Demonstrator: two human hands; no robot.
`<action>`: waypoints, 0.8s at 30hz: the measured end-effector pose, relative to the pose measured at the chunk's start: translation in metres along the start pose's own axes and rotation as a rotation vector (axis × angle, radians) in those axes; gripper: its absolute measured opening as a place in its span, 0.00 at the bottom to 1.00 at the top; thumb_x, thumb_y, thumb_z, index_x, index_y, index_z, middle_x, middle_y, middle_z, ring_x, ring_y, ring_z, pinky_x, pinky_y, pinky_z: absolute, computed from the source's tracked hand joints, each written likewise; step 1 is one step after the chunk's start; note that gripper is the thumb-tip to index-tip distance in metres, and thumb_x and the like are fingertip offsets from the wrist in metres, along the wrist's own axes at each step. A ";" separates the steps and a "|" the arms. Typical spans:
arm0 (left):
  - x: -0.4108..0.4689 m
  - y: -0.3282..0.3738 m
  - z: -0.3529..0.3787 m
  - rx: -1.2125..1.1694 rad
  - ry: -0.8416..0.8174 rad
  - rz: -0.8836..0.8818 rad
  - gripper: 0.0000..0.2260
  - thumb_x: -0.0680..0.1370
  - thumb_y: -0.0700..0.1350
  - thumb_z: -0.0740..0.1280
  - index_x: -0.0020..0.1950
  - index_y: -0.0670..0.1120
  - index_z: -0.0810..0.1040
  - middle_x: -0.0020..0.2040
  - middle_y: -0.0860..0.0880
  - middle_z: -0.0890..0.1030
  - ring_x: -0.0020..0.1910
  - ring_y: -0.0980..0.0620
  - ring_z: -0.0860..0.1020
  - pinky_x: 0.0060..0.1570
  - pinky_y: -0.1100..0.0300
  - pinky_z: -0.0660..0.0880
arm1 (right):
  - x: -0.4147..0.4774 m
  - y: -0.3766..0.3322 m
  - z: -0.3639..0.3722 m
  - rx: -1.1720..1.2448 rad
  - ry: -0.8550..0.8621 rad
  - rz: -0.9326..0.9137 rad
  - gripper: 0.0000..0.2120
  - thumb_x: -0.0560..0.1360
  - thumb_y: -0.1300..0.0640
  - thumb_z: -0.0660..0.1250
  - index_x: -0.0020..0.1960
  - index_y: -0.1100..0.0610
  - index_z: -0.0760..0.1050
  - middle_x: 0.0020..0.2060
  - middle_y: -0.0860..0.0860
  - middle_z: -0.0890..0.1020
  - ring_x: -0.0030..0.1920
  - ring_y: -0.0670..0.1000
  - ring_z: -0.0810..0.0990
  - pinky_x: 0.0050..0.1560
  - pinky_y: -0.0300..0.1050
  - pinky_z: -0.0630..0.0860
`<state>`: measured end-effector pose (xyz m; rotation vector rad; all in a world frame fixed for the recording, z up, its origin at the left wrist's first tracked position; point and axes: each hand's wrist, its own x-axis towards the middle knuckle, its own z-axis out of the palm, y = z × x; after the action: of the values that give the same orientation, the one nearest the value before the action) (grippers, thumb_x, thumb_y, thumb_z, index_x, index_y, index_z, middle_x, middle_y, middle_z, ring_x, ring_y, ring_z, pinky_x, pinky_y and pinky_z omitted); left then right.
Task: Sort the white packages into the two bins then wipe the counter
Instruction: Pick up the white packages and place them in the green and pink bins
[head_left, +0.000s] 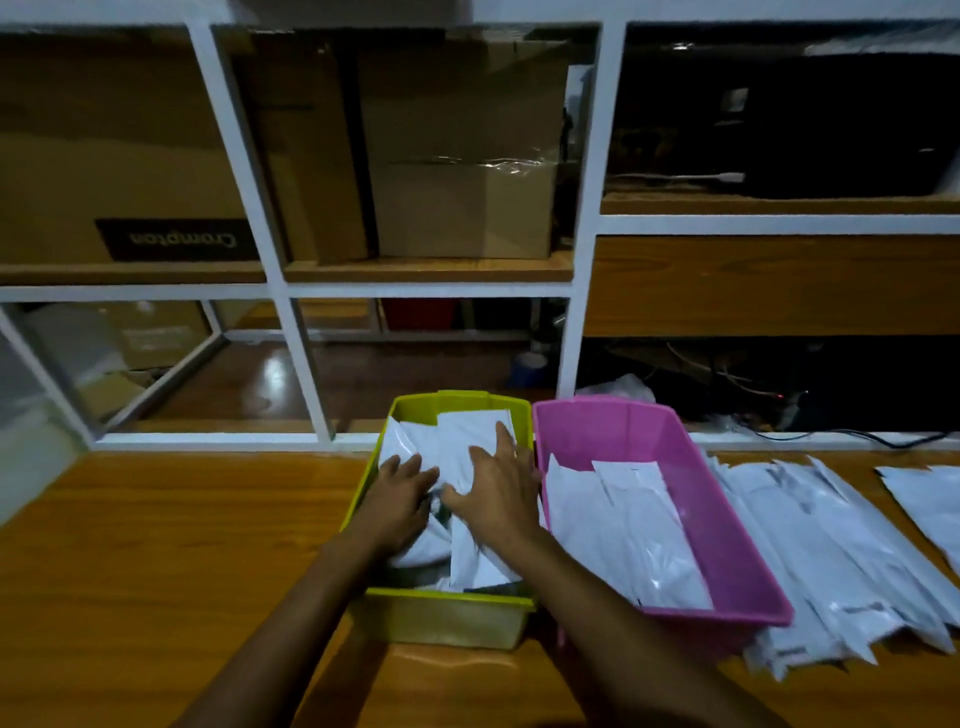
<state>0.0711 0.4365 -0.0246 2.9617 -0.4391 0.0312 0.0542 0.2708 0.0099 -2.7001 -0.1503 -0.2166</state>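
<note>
- While both forearms reach in from the bottom of the frame, the left hand (400, 491) and right hand (496, 491) lie palm down, fingers spread, on the white packages (457, 441) in the yellow-green bin (441, 618) at lower centre; neither grips anything.
- Pink bin (727, 519) touches it on the right, holding flat packages.
- More packages (810, 545) fan across the wooden counter (156, 545) at lower right.

A yellow-green plastic bin (447, 616) sits touching a pink plastic bin (727, 525) on my wooden counter (156, 545), both holding flat white plastic packages (623, 525); more overlap just beside the pink one.
</note>
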 end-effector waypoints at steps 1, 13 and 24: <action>0.005 -0.003 0.007 0.063 -0.097 -0.010 0.29 0.74 0.57 0.44 0.66 0.47 0.73 0.64 0.39 0.73 0.64 0.36 0.70 0.66 0.48 0.61 | 0.005 0.000 0.011 -0.078 -0.062 0.009 0.27 0.73 0.40 0.66 0.66 0.53 0.72 0.78 0.56 0.52 0.72 0.64 0.58 0.68 0.59 0.60; 0.050 -0.006 0.000 0.250 -0.757 -0.111 0.53 0.71 0.57 0.73 0.78 0.42 0.38 0.77 0.39 0.35 0.77 0.39 0.38 0.75 0.43 0.49 | 0.025 0.002 0.028 -0.428 -0.847 -0.057 0.47 0.72 0.52 0.73 0.77 0.63 0.45 0.75 0.66 0.39 0.75 0.69 0.40 0.73 0.64 0.53; 0.044 -0.013 0.048 0.227 -0.525 -0.020 0.52 0.74 0.61 0.67 0.75 0.30 0.38 0.73 0.25 0.40 0.74 0.27 0.42 0.73 0.38 0.45 | 0.037 0.009 0.074 -0.490 -0.849 0.134 0.62 0.67 0.57 0.78 0.76 0.57 0.29 0.74 0.65 0.33 0.74 0.69 0.35 0.72 0.66 0.49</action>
<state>0.1169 0.4291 -0.0719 3.1704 -0.4915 -0.7607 0.1014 0.2969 -0.0534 -3.0718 -0.1739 1.0726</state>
